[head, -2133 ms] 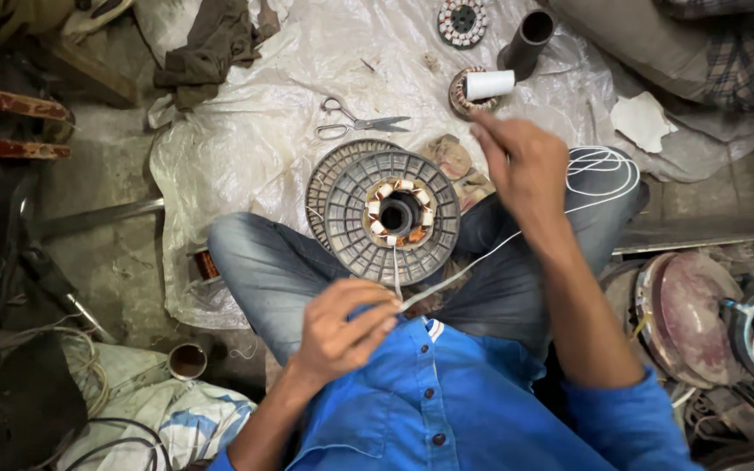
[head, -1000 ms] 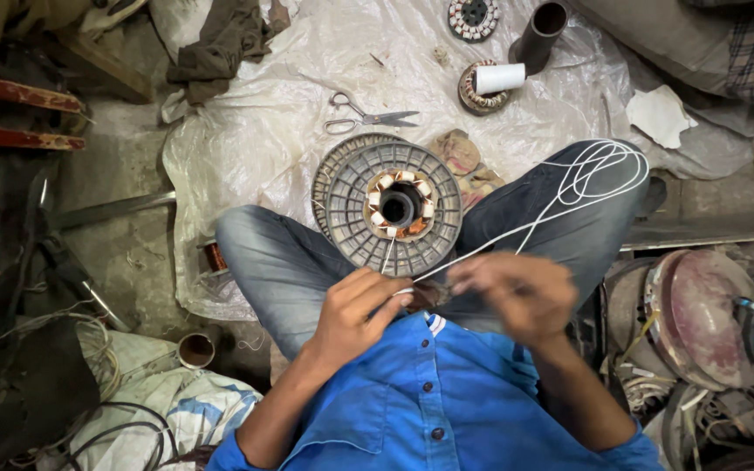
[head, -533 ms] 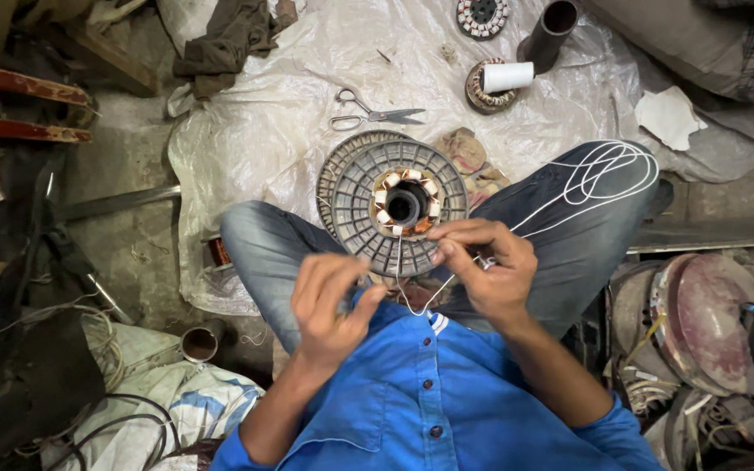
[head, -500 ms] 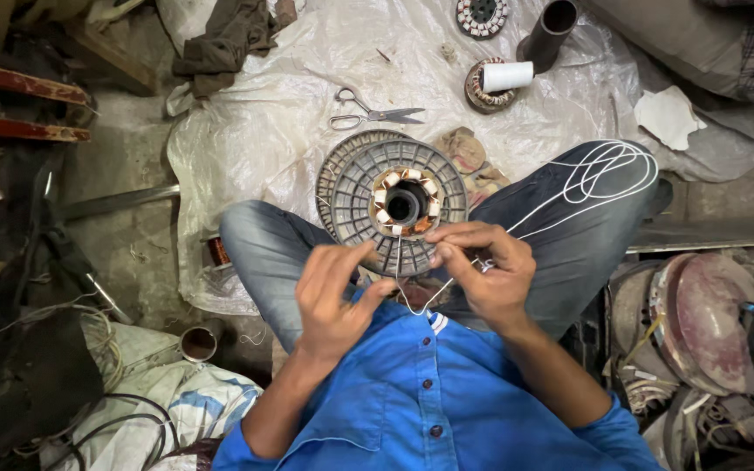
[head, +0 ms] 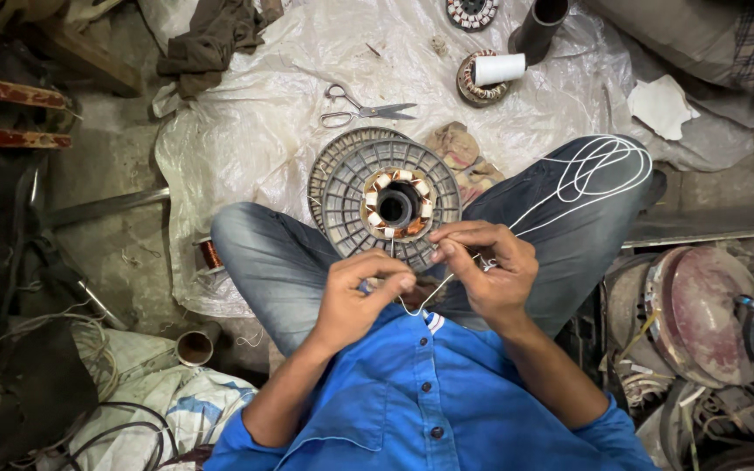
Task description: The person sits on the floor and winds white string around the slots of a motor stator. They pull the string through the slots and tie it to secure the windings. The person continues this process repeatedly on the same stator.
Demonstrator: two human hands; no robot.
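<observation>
The person sits cross-legged on the floor with both hands close together over the lap. The left hand (head: 355, 301) and the right hand (head: 486, 270) each pinch a thin white cord (head: 434, 296), fingers narrowed on it, a short slack loop hanging between them. The rest of the cord runs off right and lies coiled on the knee. Just beyond the fingertips rests the stator (head: 392, 202), a ribbed grey disc with copper windings round its bore. The cord looks light, limp and likely to slip, best gripped near the knot; the stator seems heavy and rigid, its windings delicate. Scissors (head: 364, 111) and a spool (head: 497, 68) lie farther off on the plastic sheet (head: 246, 122).
</observation>
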